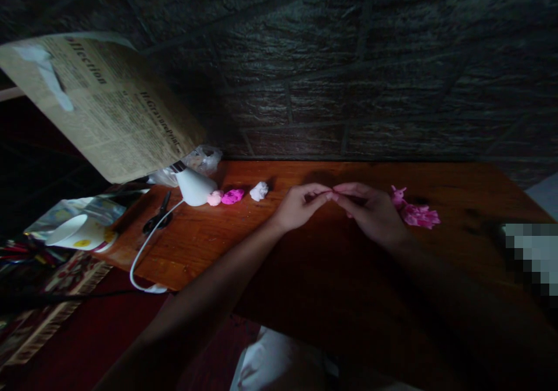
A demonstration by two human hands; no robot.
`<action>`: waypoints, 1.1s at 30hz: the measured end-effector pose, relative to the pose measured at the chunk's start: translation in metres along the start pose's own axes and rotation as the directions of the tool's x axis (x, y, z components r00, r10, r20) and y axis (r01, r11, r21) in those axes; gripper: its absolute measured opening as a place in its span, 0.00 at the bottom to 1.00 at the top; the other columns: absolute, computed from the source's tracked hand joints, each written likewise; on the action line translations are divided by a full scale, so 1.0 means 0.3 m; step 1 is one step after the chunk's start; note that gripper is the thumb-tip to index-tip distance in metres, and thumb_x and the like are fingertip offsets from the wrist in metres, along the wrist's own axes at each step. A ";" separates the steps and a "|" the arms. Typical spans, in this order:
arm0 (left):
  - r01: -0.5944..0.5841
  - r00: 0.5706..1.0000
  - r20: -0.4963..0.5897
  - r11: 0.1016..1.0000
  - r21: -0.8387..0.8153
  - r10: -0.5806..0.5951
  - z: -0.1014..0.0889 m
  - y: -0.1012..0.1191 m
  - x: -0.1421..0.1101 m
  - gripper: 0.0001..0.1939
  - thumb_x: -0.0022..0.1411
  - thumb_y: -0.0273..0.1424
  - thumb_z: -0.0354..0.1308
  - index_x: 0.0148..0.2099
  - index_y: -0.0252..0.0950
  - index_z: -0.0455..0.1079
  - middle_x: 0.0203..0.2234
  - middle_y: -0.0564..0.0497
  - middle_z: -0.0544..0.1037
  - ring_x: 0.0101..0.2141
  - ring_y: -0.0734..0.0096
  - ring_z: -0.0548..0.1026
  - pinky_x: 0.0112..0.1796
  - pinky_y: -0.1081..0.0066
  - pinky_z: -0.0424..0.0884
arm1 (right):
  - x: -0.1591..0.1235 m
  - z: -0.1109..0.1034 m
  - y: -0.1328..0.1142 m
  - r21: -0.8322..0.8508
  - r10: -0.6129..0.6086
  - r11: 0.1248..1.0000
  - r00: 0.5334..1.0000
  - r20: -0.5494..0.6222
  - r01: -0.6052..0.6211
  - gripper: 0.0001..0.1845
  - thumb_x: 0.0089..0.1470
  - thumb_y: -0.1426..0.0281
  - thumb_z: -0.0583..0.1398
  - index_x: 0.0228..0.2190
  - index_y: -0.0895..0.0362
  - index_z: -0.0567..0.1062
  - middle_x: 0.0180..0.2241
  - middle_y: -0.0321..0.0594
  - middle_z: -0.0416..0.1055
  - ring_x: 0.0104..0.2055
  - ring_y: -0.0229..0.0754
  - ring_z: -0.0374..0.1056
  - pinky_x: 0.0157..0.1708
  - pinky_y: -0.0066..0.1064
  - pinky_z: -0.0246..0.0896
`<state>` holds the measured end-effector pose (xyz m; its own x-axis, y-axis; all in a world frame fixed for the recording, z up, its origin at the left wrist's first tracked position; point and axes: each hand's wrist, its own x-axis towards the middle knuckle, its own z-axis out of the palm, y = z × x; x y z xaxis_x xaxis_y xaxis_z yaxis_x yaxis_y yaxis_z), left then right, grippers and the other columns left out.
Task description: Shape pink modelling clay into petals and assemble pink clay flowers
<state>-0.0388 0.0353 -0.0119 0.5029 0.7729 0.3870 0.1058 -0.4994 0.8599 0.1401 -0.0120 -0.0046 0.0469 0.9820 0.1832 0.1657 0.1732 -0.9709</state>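
Over the wooden table [209,251], my left hand [300,206] and my right hand [375,211] meet at the fingertips. Both are closed in a pinch, and whatever lies between the fingers is too small to make out. Just beyond my right hand sits a bright pink ruffled, petal-like piece [421,216], with a smaller pink shape [398,196] touching or close behind it. To the left of my left hand lie three soft clay-like lumps: a white one [259,191], a magenta one [232,196] and a pale pink one [214,198].
A lamp with a white base [195,186] and newsprint-patterned shade [108,106] stands at the left; its white cable [142,250] loops over the edge. Black scissors [160,215], a paper cup [74,232] and a clear plastic bag [204,161] are near it. A dark stone wall [296,89] rises behind.
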 end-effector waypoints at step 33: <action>-0.094 0.995 -0.018 0.986 0.141 0.097 0.007 0.005 -0.011 0.09 0.68 0.30 0.58 0.46 0.34 0.76 0.37 0.46 0.84 0.36 0.73 0.80 0.39 0.71 0.74 | -0.006 -0.002 -0.002 -0.105 0.027 0.994 0.997 0.076 -0.019 0.17 0.52 0.55 0.65 0.35 0.56 0.83 0.29 0.40 0.80 0.23 0.37 0.69 0.24 0.29 0.67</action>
<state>-0.0385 0.0312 -0.0126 0.4954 0.7276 0.4745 0.1779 -0.6197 0.7644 0.1406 -0.0140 -0.0042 -0.0236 0.9892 0.1450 0.2674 0.1460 -0.9525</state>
